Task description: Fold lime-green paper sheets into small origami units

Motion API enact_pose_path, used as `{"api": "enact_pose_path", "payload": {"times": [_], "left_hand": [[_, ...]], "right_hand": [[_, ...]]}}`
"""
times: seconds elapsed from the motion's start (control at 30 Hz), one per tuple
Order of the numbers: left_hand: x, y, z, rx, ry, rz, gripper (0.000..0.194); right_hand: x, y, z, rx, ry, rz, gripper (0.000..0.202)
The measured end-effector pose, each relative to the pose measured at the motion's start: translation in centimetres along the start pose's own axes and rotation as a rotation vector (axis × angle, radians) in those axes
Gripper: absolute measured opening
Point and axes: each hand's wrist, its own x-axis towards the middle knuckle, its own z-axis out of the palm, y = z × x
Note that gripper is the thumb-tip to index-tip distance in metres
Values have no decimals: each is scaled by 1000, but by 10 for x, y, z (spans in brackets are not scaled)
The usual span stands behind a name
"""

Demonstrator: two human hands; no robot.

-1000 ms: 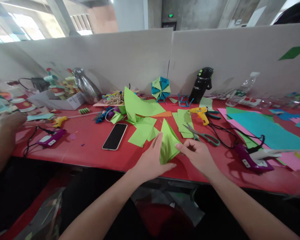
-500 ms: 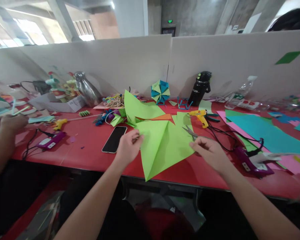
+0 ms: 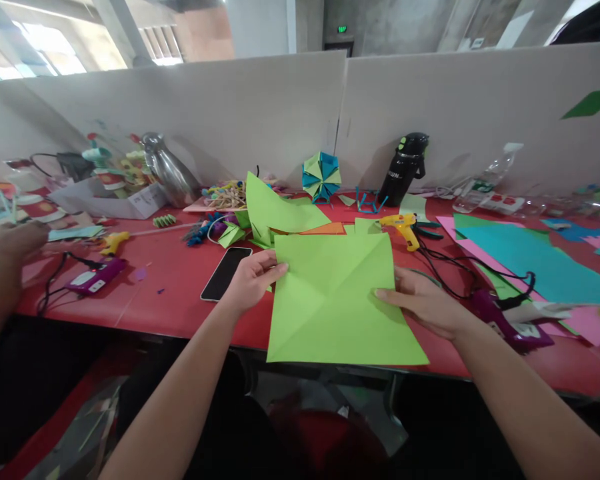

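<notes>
A square sheet of lime green paper [image 3: 330,313] with faint diagonal creases is spread out between my hands, over the front edge of the red table. My left hand [image 3: 253,283] pinches its left edge, thumb on top. On the right edge, my right hand [image 3: 425,300] grips the sheet with the thumb on top and the other fingers behind it. Behind the sheet lie more lime green paper [image 3: 285,210] and an orange strip [image 3: 325,229]. A phone [image 3: 226,274] rests beside my left hand. The scissors are mostly hidden near my right hand.
A yellow glue gun [image 3: 403,228] and purple power strip [image 3: 513,327] with cables are on the right, near stacked coloured sheets [image 3: 540,257]. Behind stand a black bottle [image 3: 403,170], a folded paper ball [image 3: 321,177] and a steel jug [image 3: 167,170]. Another person's hand [image 3: 17,243] is at left.
The green sheet has gone from partly folded, with a raised crease, to opened out flat. My right hand has moved onto its right edge, and the scissors are now largely covered.
</notes>
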Motion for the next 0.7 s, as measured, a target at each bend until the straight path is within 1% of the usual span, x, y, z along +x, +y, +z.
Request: {"api": "enact_pose_path", "payload": {"times": [0.03, 0.1, 0.17, 0.23, 0.27, 0.33, 0.4, 0.43, 0.47, 0.5, 0.53, 0.57, 0.6, 0.63, 0.67, 0.7], "left_hand": [[1, -2, 1, -26, 7, -25, 32], [2, -5, 3, -66, 14, -93, 39], [2, -7, 6, -84, -18, -158, 48], [1, -5, 6, -105, -76, -199, 53], [1, -3, 5, -123, -87, -209, 51], [1, 1, 2, -171, -90, -234, 38], [2, 1, 0, -250, -77, -235, 26], [2, 1, -1, -305, -63, -227, 23], [3, 0, 1, -374, -24, -213, 23], [4, -1, 4, -446, 21, -212, 27], [4, -3, 9, -529, 69, -225, 37], [3, -4, 16, -599, 66, -236, 53], [3, -5, 24, -644, 73, -234, 67], [2, -7, 32, -676, 34, -259, 77], [1, -9, 40, -682, 10, -256, 78], [1, -12, 46, -665, 22, -236, 70]], "right_hand": [[0, 2, 3, 51, -33, 60, 46], [2, 6, 11, 146, -22, 125, 41], [2, 10, 17, 192, 33, 119, 39], [3, 12, 19, 206, 30, 115, 38], [2, 11, 19, 205, 15, 116, 37], [1, 10, 16, 174, 9, 87, 33], [0, 8, 12, 112, 23, 19, 30], [0, 8, 11, 83, 31, -30, 29], [0, 9, 10, 60, 49, -88, 27], [1, 11, 11, 38, 78, -152, 24], [1, 13, 13, 8, 121, -218, 21], [1, 15, 16, -36, 179, -285, 20], [1, 17, 20, -103, 242, -349, 23], [-1, 19, 24, -190, 292, -399, 31], [-4, 20, 30, -279, 309, -434, 39], [-8, 20, 35, -353, 291, -457, 45]]}}
